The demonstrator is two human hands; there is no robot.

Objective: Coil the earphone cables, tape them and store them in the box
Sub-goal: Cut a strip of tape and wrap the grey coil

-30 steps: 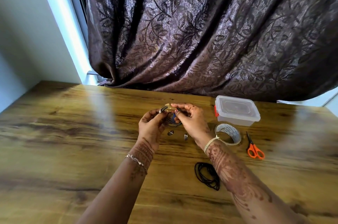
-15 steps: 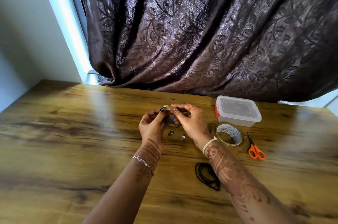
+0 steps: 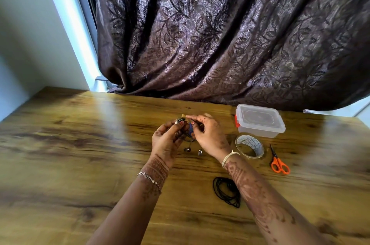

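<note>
Dead centre of the frame, just above the tabletop [image 3: 80, 154], the earphone coil [image 3: 188, 138] sits pinched between both hands. The left hand [image 3: 166, 140] has its grip closed on the left side of the bundle. The right hand [image 3: 210, 134] pinches the other side, with what looks like a tan bit of tape [image 3: 183, 115] at the top.

My worries from here:

- Either grip slackens and the loops spring apart before the tape goes round.
- The tape folds onto itself or onto a fingertip.
- The two earbuds [image 3: 188, 149] dangling underneath swing up and get caught in the sticky side.

Further out, lower right, the second cable [image 3: 230, 194] lies right beside the right forearm, so one careless sweep would drag it. The tape roll [image 3: 252, 141] and scissors [image 3: 279, 164] are to the right. The box [image 3: 260, 131], upper right, has its lid on, so I reckon one hand must let go to open it.
</note>
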